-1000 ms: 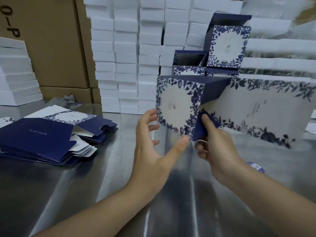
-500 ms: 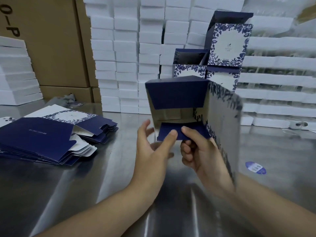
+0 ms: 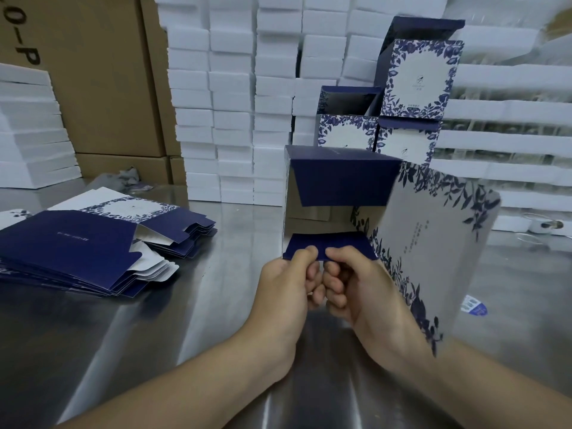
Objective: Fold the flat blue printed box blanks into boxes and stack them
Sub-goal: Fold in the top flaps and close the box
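A half-opened blue printed box is held up in front of me, its open end toward the camera. My left hand and my right hand both pinch its lower dark blue flap, thumbs on top. A wide floral-printed panel swings out to the right of my right hand. A pile of flat blue blanks lies on the steel table at the left. Three folded boxes stand stacked at the back, behind the held box.
The steel table reflects light. White foam boxes are stacked in a wall at the back, with brown cartons to the left. A blue sticker lies on the table at the right.
The box has turned its open end toward me and opened out. My left hand moved in from beside the box and now pinches the lower flap next to my right hand.
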